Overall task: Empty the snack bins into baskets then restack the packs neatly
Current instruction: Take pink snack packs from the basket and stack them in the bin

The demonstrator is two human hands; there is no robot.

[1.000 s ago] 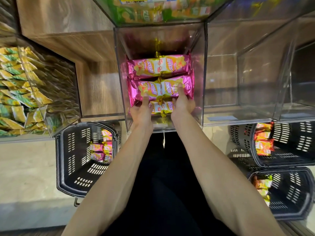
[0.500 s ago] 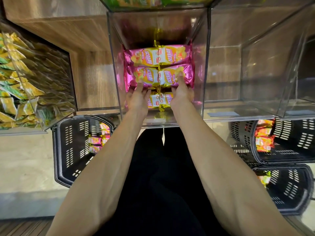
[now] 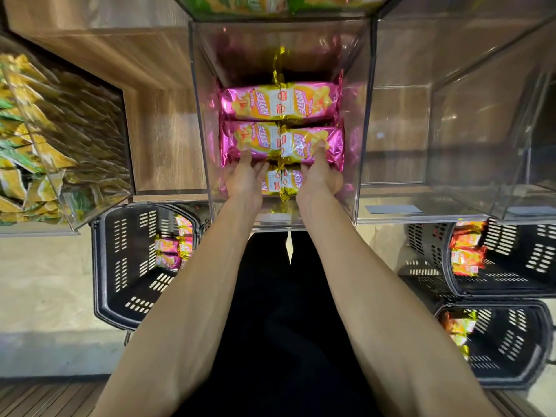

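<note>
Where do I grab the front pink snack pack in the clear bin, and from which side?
Probably across its long body from above, coming from the near side. The front pink pack lies crosswise, the next row lies against its far edge, and the clear bin walls flank its ends, leaving little room for end grips.

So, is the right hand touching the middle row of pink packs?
Touching. In the head view the right hand lays its thumb on the middle row of pink packs, no gap visible.

Wood-grain shelving panels (image 3: 99, 49) stand above a pale floor (image 3: 45, 281) edged by wooden planks (image 3: 45, 398).
</note>
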